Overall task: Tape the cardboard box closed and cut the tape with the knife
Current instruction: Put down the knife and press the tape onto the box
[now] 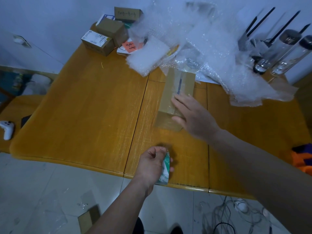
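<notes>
- A broad honey-coloured wooden table [94, 105] stands against a pale wall over a light tiled floor; its near half is bare, which gives working room for the taping.
- A large heap of clear bubble wrap [190, 39] covers the far right of the table, apparently pushed back out of the way.
- The long brown cardboard box [179, 88] lies near the table's middle, one end toward the person, flaps down, with a dark line along the seam that may be a gap or a mark. Shiny tape seems to run over its near end, though blur makes this uncertain.
- The right hand [194, 117] rests flat on the box's near end, fingers spread and released, probably to steady it or press tape down.
- The left hand [154, 163] is near the table's front edge, fingers curled around a green-and-white roll of packing tape [165, 169], likely pulling a length taut.
- Small cardboard boxes [104, 34] are stacked at the far edge.
- No knife is clearly visible.
</notes>
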Action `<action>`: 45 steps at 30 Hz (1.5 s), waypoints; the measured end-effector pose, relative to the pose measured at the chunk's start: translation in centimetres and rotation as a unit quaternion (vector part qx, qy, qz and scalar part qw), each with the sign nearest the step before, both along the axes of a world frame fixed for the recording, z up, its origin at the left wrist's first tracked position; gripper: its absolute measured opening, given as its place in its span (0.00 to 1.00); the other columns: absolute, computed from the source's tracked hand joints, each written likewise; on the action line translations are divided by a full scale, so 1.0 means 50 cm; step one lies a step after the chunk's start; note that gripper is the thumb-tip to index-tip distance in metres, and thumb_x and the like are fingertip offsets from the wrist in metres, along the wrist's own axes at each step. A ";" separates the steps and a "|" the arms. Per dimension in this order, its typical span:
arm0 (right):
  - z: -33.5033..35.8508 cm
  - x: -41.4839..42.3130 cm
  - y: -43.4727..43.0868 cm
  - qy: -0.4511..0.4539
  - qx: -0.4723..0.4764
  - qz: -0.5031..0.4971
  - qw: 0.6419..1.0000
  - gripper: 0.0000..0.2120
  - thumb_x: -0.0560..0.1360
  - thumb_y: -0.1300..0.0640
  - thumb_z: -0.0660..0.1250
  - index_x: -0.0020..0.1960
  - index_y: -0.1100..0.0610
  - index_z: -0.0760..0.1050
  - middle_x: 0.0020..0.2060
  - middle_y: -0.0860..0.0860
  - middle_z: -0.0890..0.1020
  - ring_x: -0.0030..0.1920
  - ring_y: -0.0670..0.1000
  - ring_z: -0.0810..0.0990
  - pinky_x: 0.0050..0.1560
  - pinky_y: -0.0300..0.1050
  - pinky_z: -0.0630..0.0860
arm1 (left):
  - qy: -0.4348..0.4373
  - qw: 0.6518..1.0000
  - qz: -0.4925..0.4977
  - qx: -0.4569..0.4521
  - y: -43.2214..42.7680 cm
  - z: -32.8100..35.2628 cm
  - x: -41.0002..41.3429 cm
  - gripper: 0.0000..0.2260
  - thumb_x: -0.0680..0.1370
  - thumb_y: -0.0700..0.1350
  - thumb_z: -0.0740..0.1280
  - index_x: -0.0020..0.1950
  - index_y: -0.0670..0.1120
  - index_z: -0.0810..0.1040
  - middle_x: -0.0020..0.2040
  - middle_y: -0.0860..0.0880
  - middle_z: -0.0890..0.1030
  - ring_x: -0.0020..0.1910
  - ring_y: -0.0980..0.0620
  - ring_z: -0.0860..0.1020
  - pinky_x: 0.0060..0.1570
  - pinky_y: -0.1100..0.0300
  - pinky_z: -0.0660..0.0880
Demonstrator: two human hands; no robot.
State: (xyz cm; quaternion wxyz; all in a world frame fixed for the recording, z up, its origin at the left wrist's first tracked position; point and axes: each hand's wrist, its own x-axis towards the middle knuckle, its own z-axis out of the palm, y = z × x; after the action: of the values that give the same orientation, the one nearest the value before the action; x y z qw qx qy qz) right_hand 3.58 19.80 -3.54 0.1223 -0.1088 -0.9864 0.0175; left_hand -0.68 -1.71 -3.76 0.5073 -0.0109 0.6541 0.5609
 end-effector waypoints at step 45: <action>-0.111 0.016 -0.032 0.053 0.056 -0.101 0.992 0.40 0.70 0.45 0.76 0.75 0.52 0.61 0.72 0.57 0.61 0.69 0.64 0.66 0.72 0.64 0.66 | -0.006 1.000 0.001 -0.001 0.001 -0.008 -0.003 0.11 0.83 0.49 0.66 0.55 0.42 0.81 0.40 0.44 0.86 0.32 0.49 0.83 0.32 0.59 0.81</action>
State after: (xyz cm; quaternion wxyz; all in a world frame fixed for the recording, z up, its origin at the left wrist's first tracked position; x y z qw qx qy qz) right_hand 4.37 18.20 -9.10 0.1818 -0.2000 -0.9618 -0.0445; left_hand -0.82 -1.64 -4.16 0.5107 -0.0159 0.6517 0.5605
